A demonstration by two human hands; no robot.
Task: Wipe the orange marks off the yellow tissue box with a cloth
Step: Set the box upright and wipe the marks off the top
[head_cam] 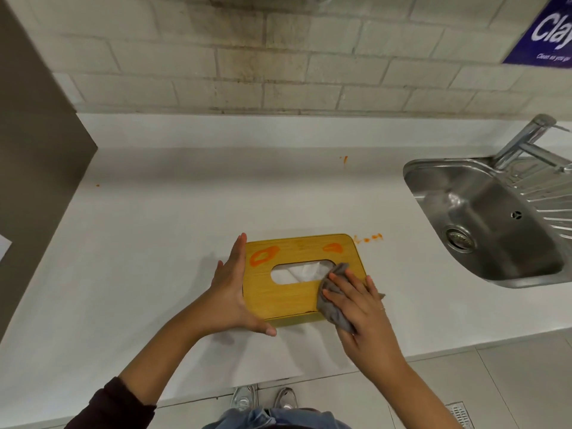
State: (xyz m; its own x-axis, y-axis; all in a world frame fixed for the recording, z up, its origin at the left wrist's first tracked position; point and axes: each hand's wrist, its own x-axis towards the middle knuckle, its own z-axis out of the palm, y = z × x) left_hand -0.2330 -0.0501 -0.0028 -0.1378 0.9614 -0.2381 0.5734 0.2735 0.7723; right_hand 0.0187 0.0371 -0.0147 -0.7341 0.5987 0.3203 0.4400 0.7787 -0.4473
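White counter [154, 243]: left hand [232, 286] braces yellow tissue box [278, 298]; right hand [356, 301] presses crumpled grey cloth [332, 301].

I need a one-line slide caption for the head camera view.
Left hand steadies the yellow tissue box while right hand presses a grey cloth on it; two orange marks remain.

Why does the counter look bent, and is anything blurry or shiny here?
Head view: the wide-angle lens bows the counter and wall tiles; the purple sign at the corner is smeared and hard to read; the steel sink carries bright glare; soft shadows lie under the left hand and the right hand.
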